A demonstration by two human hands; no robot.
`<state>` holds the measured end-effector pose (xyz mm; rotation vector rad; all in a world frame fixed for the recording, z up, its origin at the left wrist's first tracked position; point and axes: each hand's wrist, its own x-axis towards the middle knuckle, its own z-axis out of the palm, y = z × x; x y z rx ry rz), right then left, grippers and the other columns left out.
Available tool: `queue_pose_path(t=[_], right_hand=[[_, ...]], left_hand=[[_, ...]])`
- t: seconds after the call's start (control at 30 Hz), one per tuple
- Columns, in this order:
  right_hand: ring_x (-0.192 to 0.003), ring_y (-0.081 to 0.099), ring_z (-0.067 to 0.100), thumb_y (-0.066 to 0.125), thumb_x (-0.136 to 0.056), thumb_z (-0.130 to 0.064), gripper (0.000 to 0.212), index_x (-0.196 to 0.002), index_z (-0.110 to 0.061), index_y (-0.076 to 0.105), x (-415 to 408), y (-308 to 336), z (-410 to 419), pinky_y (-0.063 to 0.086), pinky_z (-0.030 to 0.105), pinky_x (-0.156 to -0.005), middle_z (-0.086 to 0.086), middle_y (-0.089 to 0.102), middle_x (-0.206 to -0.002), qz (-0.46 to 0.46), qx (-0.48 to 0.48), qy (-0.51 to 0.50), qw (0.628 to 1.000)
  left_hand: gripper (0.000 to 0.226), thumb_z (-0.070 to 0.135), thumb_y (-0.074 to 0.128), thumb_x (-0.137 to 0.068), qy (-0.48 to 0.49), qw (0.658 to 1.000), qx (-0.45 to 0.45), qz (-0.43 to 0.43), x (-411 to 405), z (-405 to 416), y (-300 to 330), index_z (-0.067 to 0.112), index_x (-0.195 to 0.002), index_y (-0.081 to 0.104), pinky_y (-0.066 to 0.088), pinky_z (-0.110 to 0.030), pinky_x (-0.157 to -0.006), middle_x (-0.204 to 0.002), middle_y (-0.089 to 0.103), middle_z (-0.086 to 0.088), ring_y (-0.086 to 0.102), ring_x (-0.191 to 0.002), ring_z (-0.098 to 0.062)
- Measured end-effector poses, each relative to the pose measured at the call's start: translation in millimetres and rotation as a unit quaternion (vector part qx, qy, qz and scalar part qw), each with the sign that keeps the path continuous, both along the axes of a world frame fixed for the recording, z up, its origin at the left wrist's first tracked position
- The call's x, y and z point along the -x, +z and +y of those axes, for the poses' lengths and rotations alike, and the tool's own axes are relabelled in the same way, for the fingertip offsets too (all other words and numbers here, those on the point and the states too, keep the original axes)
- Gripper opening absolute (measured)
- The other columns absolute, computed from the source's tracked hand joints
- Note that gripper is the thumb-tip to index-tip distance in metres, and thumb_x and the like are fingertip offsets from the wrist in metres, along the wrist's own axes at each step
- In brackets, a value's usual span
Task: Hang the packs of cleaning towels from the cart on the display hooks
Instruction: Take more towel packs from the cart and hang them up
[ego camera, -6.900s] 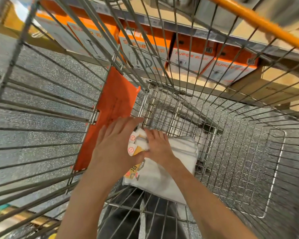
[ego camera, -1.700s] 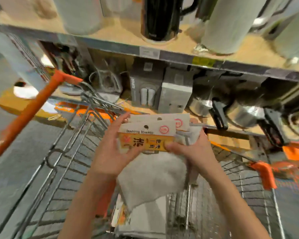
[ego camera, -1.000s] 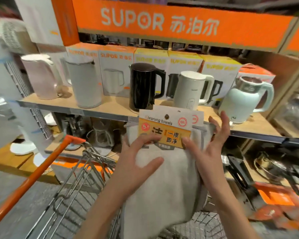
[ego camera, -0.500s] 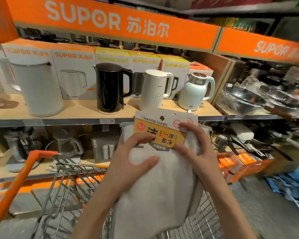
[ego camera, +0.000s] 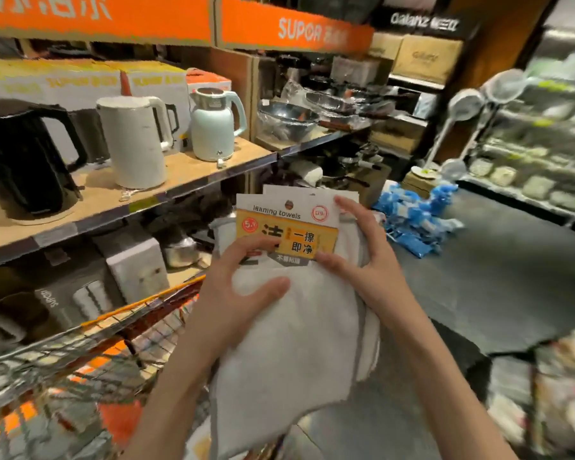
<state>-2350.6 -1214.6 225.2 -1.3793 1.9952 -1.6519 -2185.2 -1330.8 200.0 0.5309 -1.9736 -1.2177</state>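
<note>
While you stood by the cart (ego camera: pixel 90 340), your left hand (ego camera: pixel 236 293) and right hand (ego camera: pixel 362 260) each gripped the towel packs (ego camera: pixel 296 327), kettles (ego camera: pixel 133 141) shelved nearby.

white towels (ego camera: pixel 299 343), perhaps grey-edged, orange-yellow label (ego camera: pixel 287 235)

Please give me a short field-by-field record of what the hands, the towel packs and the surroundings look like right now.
held item: packs of cleaning towels, at least two header cards overlapping
left hand: grips the front pack, thumb on the cloth
right hand: grips the right edge and header card
cart: lower left, below the packs
shelf: kettles, black, white, pale green
display hooks: not identifiable in view
</note>
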Motion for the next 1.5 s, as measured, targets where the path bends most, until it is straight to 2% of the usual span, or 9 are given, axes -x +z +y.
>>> queue_pose_path(t=[0.13, 0.27, 0.57, 0.7, 0.97, 1.07, 1.2, 1.33, 1.5], right_hand=[[-0.108, 0.032, -0.032, 0.079, -0.068, -0.039, 0.076, -0.120, -0.070, 0.033, 2, -14, 82, 0.032, -0.009, -0.077, -0.029, 0.035, -0.130, -0.015, -0.016, -0.091, 0.996], [-0.127, 0.036, -0.003, 0.081, -0.069, -0.033, 0.073, -0.117, -0.066, 0.039, -6, -30, 178, 0.030, -0.004, -0.090, -0.038, 0.040, -0.125, -0.019, -0.033, -0.191, 0.981], [-0.122, 0.049, 0.021, 0.080, -0.065, -0.010, 0.060, -0.111, -0.027, 0.047, -85, -54, 421, 0.041, 0.049, -0.103, -0.003, 0.050, -0.123, -0.108, 0.033, -0.417, 0.902], [-0.107, 0.055, 0.005, 0.081, -0.067, -0.015, 0.042, -0.096, -0.029, 0.053, -134, -62, 505, 0.045, 0.024, -0.091, -0.013, 0.060, -0.107, -0.117, 0.035, -0.515, 0.848], [-0.107, 0.042, -0.013, 0.083, -0.068, -0.015, 0.037, -0.088, -0.032, 0.058, -234, -75, 610, 0.031, 0.000, -0.089, -0.001, 0.045, -0.115, -0.045, 0.047, -0.736, 0.674], [-0.105, 0.054, 0.006, 0.083, -0.069, -0.013, 0.038, -0.081, -0.040, 0.060, -280, -78, 641, 0.042, 0.014, -0.088, -0.010, 0.056, -0.105, -0.068, 0.096, -0.777, 0.619], [-0.113, 0.050, 0.026, 0.080, -0.069, -0.004, 0.039, -0.083, -0.031, 0.056, -329, -75, 666, 0.041, 0.033, -0.099, 0.009, 0.053, -0.111, -0.068, 0.117, -0.852, 0.506], [-0.120, 0.040, 0.015, 0.079, -0.069, -0.014, 0.030, -0.083, -0.028, 0.055, -369, -62, 672, 0.027, 0.004, -0.094, 0.001, 0.045, -0.114, 0.021, 0.081, -0.911, 0.404], [-0.115, 0.053, 0.024, 0.071, -0.071, -0.016, 0.022, -0.089, -0.018, 0.058, -397, -47, 679, 0.041, 0.039, -0.101, 0.004, 0.057, -0.111, 0.059, 0.136, -0.922, 0.356]], left_hand=[[0.045, 0.030, 0.077, -0.066, -0.107, 0.994, -0.006, -0.004, 23, 55, -14, 0.057, -0.096, 0.058, 0.031, 0.005, -0.078, -0.105, 0.055, 0.041, 0.049, -0.100, 0.019], [0.050, 0.017, 0.082, -0.070, -0.213, 0.977, 0.014, -0.026, 48, 125, -27, 0.045, -0.100, 0.055, 0.030, 0.003, -0.080, -0.104, 0.058, 0.027, 0.048, -0.095, 0.022], [0.043, 0.019, 0.075, -0.067, -0.451, 0.891, -0.012, -0.056, 64, 338, -53, 0.043, -0.101, 0.062, 0.034, -0.003, -0.088, -0.113, 0.061, 0.007, 0.054, -0.098, 0.011], [0.046, 0.015, 0.078, -0.066, -0.532, 0.844, -0.025, -0.058, 54, 423, -62, 0.044, -0.099, 0.063, 0.034, -0.001, -0.086, -0.110, 0.062, 0.017, 0.054, -0.099, 0.012], [0.050, 0.011, 0.079, -0.070, -0.689, 0.724, -0.019, -0.036, 19, 559, -64, 0.046, -0.102, 0.063, 0.033, -0.002, -0.086, -0.108, 0.059, 0.036, 0.051, -0.101, 0.010], [0.047, 0.024, 0.072, -0.071, -0.755, 0.654, 0.006, -0.048, 2, 602, -63, 0.049, -0.110, 0.059, 0.032, -0.006, -0.092, -0.117, 0.058, 0.032, 0.049, -0.108, 0.003], [0.053, 0.024, 0.065, -0.078, -0.831, 0.555, 0.030, -0.029, -15, 657, -55, 0.047, -0.123, 0.049, 0.024, -0.019, -0.108, -0.125, 0.046, 0.044, 0.040, -0.125, 0.005], [0.066, 0.024, 0.065, -0.079, -0.882, 0.469, -0.008, -0.039, -33, 701, -50, 0.049, -0.135, 0.041, 0.027, -0.006, -0.104, -0.140, 0.042, 0.029, 0.035, -0.132, 0.006], [0.082, 0.032, 0.070, -0.077, -0.916, 0.399, -0.040, -0.030, -49, 743, -43, 0.051, -0.143, 0.025, 0.022, -0.001, -0.101, -0.148, 0.029, 0.034, 0.023, -0.136, 0.014]])
